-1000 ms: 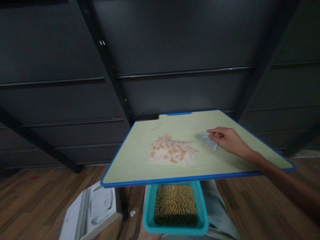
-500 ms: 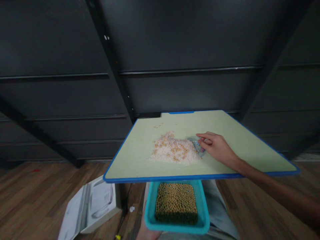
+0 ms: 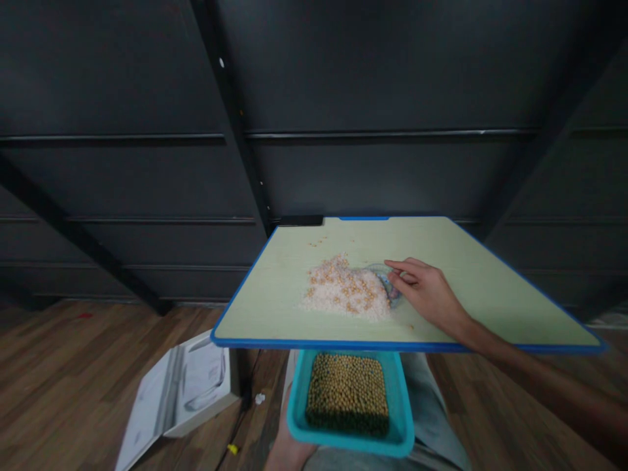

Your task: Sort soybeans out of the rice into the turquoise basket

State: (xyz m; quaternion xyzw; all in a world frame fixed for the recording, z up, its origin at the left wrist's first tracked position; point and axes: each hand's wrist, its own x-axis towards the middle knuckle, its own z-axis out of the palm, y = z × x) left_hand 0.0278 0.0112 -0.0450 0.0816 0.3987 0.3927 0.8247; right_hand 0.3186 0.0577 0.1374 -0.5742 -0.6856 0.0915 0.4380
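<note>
My right hand [image 3: 424, 288] is closed in a pinch on a see-through round dish [image 3: 384, 275] with a coloured pattern, tilted with its edge against the right side of the pile. The pile [image 3: 343, 288] is white, rice-like grains mixed with yellow soybeans. It lies on a pale green folding table [image 3: 471, 281] with a blue rim. Below the table's front edge, my left hand [image 3: 293, 448] grips a teal plastic basket [image 3: 294, 412] at its lower left; its fingers are hidden beneath. Soybeans [image 3: 347, 389] fill much of the basket.
Several stray soybeans [image 3: 318, 242] lie near the far left of the table, beside a black flat object [image 3: 300, 221] at the back edge. A white open box [image 3: 184, 392] and a dark cable with a yellow tip [image 3: 232, 449] rest on the wooden floor. A dark panelled wall [image 3: 392, 170] stands behind.
The view has shifted slightly. My right hand and the dish have moved a little left against the pile. A soybean now shows near the table's front edge, apart from the pile.
</note>
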